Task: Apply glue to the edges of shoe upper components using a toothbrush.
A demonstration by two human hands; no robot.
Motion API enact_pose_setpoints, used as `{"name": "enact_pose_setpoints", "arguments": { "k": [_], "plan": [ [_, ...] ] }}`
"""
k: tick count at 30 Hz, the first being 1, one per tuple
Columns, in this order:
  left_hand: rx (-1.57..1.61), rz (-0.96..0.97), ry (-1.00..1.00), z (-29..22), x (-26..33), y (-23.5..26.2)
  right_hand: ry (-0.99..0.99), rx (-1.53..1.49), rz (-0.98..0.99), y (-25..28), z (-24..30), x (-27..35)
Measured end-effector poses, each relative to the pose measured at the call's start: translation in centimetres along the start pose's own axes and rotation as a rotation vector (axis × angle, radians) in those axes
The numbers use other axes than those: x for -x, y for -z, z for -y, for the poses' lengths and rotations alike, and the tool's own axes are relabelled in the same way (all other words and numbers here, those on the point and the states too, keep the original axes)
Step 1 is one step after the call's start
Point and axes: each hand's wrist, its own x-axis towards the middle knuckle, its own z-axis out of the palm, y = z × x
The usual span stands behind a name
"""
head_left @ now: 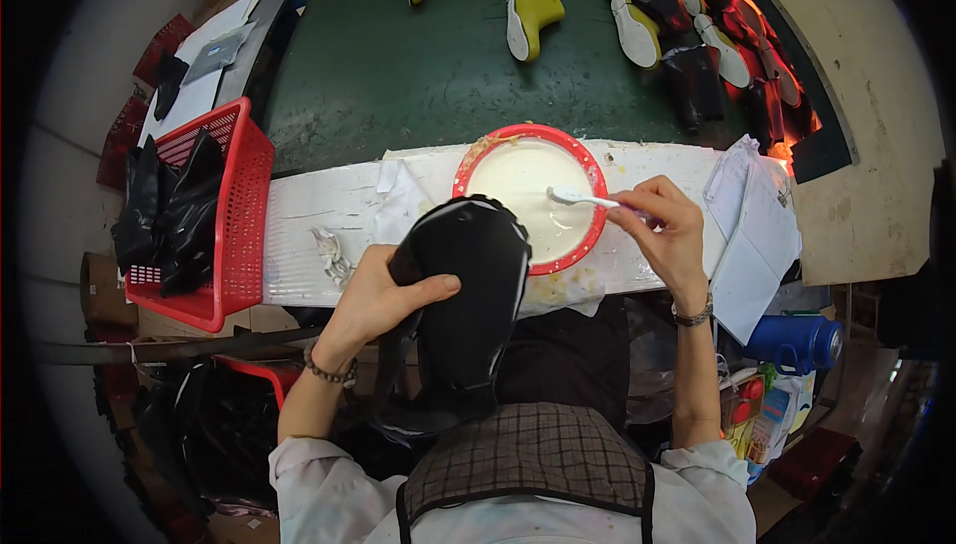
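Note:
My left hand (388, 297) grips a black boot upper (463, 290) by its side, thumb pressed flat on the dark underside. Along its edge runs a shiny pale line. Between the fingers of my right hand (665, 230) is a white toothbrush-like brush (609, 202), its head over the cream-white liquid (523, 190) in a red-rimmed bowl (597, 170). Whether the bristles touch the liquid I cannot tell. The upper's top edge overlaps the near left part of the bowl.
A red basket (239, 235) with black uppers stands left. Beyond the white bench (309, 207), a green conveyor belt (398, 86) carries yellow-green lasts (535, 21) and black boots (689, 86), near an orange glow. Paper sheets (752, 235) and a blue flask (794, 343) are at right.

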Motion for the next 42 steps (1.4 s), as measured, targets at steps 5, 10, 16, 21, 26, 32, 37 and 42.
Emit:
{"name": "enact_pose_setpoints", "arguments": {
  "k": [5,10,16,21,26,32,37,42],
  "plan": [
    [0.105,0.141,0.094,-1.3,-0.9,-0.9,0.315,-0.106,0.146,-0.2,2.8,-2.8],
    [0.178,0.139,-0.028,-1.9,-0.6,-0.1,0.381,-0.049,0.122,-0.7,2.0,-3.2],
    [0.171,-0.134,-0.135,-2.5,0.3,0.5,0.316,-0.066,0.064,-1.3,2.9,-1.9],
    [0.191,-0.361,-0.363,-3.4,-0.2,0.3,0.335,-0.053,0.109,-2.0,3.5,-1.2],
    [0.036,-0.509,-0.423,-4.8,-1.4,1.8,0.206,-0.316,0.123,-3.6,3.0,-1.6],
    [0.259,-0.438,-0.661,-7.5,-3.9,0.5,-0.250,-0.661,0.105,-8.2,8.6,-1.8],
    [0.238,-0.121,-0.637,-4.6,-4.1,0.7,-0.234,-0.737,-0.150,-8.5,9.2,-3.7],
    [-0.285,-0.210,-0.811,-0.5,-1.2,-3.6,-0.228,-0.745,-0.206,-7.9,10.0,-4.0]
  ]
}}
